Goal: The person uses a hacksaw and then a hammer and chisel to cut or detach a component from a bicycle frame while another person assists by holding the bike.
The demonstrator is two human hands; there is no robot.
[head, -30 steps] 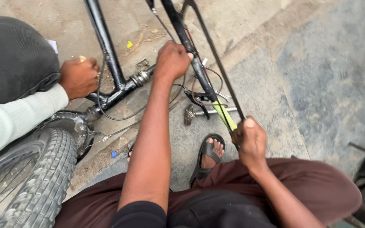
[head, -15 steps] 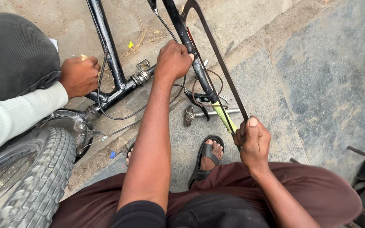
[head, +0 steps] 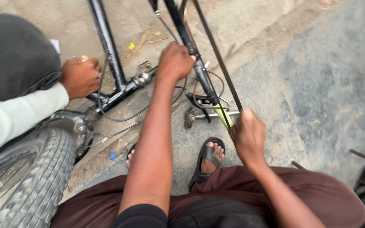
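A person looks down at their own 2 bare arms, working on a black bicycle frame (head: 106, 46) that lies on a dusty concrete floor (head: 326, 84). The left hand (head: 175, 62) is closed in a full grip around a slanted black frame tube (head: 199, 71), near the middle of the view and toward the far side. The right hand (head: 249, 137), nearer and to the right, is clenched tight on the handle of a hacksaw (head: 216, 55); the thin black saw frame runs from that fist up and away to the far edge of the picture, just beside the gripped tube. A short yellow-green piece (head: 224, 116) shows on the tube just above the right fist. A metal pedal (head: 191, 116) sticks out near the floor between the 2 arms.

To the left, another person's hand (head: 80, 77), in a pale ribbed sleeve (head: 9, 114), is closed on the frame close to where the tubes join. A knobbly tyre (head: 34, 177) fills the near left corner. The wearer's foot in a black sandal (head: 208, 156) rests on the floor below the saw, with dark maroon trousers (head: 309, 194) across the near edge.
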